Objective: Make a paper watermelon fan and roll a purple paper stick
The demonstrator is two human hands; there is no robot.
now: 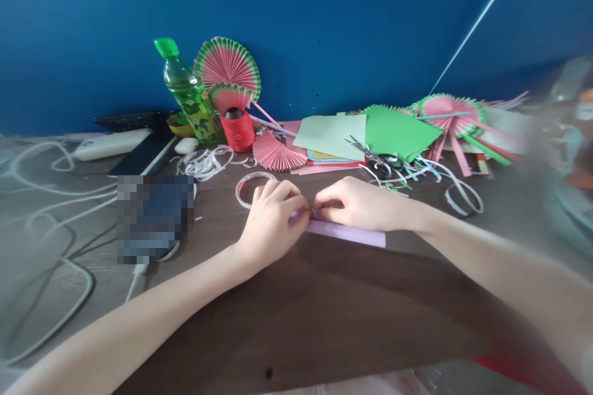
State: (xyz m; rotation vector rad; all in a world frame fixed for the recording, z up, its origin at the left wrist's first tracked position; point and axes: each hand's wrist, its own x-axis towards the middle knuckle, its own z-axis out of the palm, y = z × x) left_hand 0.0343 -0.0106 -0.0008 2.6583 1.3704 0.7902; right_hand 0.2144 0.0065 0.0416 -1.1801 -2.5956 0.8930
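Note:
A strip of lilac paper (352,234), narrow and apparently folded or rolled, lies on the brown table in front of me. My left hand (277,219) is closed round its left end, with the thumb and fingers pressed together. Near the same end, my right hand (354,203) pinches at the upper edge of the paper, its fingertips almost touching those of my left hand. The exact spot between the fingertips is hidden. Just behind my left hand lies a roll of clear tape (241,197), partly covered by the fingers.
Behind stand a green bottle (189,95), a red thread spool (239,131) and pink pleated fans (229,68). Scissors (370,153) rest on paper sheets (319,136), beside a green sheet (398,129) and paper scraps. At left are a blurred-out device (157,219) and white cables (69,265).

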